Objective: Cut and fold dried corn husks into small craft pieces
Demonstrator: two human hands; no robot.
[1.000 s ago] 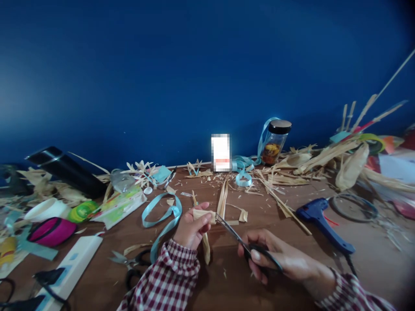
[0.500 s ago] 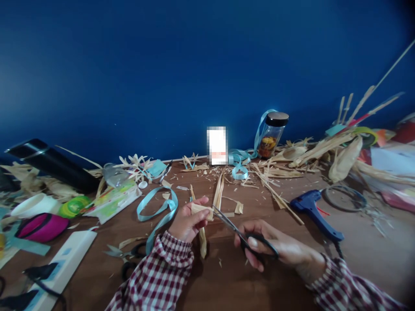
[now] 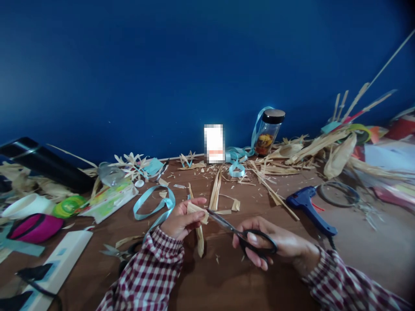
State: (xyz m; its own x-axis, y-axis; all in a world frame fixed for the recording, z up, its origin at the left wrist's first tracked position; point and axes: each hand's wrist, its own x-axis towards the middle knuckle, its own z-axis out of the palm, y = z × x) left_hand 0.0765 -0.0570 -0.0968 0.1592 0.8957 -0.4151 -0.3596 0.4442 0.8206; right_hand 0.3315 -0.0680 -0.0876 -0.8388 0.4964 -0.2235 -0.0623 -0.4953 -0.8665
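A short pale piece of dried corn husk [image 3: 196, 212] is pinched between the thumb and fingers of my left hand [image 3: 182, 219]. My right hand [image 3: 264, 242] grips black-handled scissors [image 3: 231, 227], fingers through the loops. Their blade tips point left and lie close to the husk's right end; whether they touch it I cannot tell. Under my left hand a longer husk strip [image 3: 200, 244] lies on the table. Beyond the blades rests a bundle of narrow husk strips [image 3: 215, 190], with a small husk scrap [image 3: 236, 204] beside it.
A blue glue gun [image 3: 311, 210] and a wire coil [image 3: 339, 194] lie to the right. Left are a blue ribbon [image 3: 139, 203], a second pair of scissors [image 3: 113, 252] and a white power strip [image 3: 61, 263]. A lidded jar [image 3: 269, 134] stands by the wall.
The whole view has shifted slightly. My left hand has turned the husk piece a little, its right end now lower. The scissors' tips remain near it.
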